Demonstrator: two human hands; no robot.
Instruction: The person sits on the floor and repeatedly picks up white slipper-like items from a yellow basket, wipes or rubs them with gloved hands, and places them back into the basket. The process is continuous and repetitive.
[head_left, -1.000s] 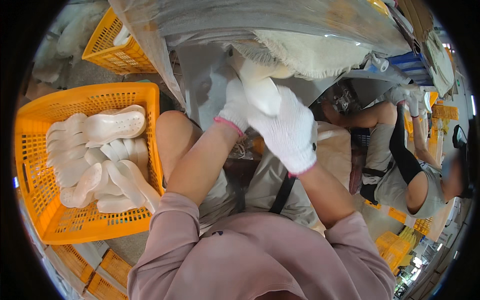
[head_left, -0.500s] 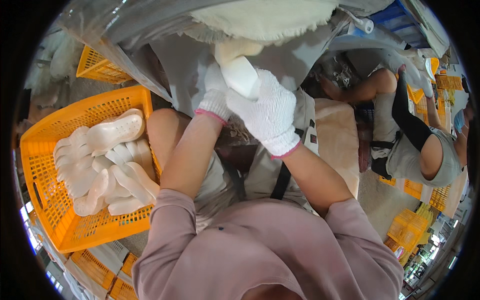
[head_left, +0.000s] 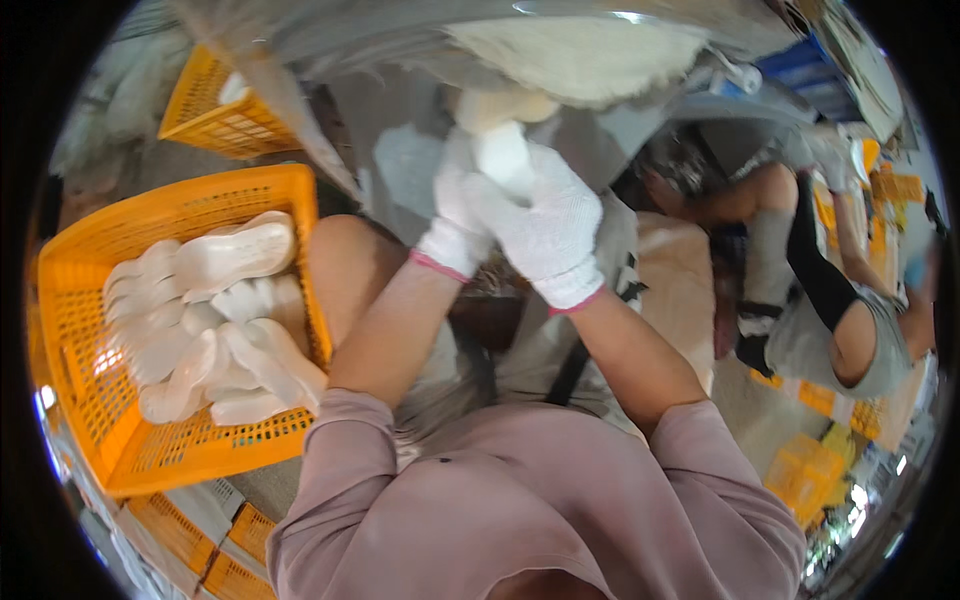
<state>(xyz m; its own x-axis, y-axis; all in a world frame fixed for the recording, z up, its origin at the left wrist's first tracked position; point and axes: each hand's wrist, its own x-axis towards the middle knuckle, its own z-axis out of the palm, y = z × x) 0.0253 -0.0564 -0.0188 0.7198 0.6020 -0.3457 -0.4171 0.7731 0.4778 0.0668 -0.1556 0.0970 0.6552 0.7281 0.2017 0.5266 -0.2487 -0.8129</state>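
Observation:
My left hand (head_left: 457, 200) and my right hand (head_left: 556, 222), both in white knit gloves with pink cuffs, are closed together round a white shoe sole (head_left: 503, 158). The sole points away from me, and its cream-coloured far end reaches the lower edge of a shaggy off-white buffing wheel (head_left: 590, 62). Whether it presses on the wheel I cannot tell. Glove fingers hide much of the sole's sides. To my left, a yellow basket (head_left: 180, 215) holds several similar white soles (head_left: 236, 258), heaped on each other.
A grey hood (head_left: 350, 110) surrounds the wheel. Another yellow basket (head_left: 225, 130) stands at the far left. At the right, a co-worker (head_left: 830, 320) sits close by, with a forearm reaching toward the grey housing. Yellow crates (head_left: 805, 470) stand behind that person.
Both hands and the sole have shifted slightly within the view, along with the whole scene. The sole now stands more upright in my grip, its near end tucked deeper between the gloves.

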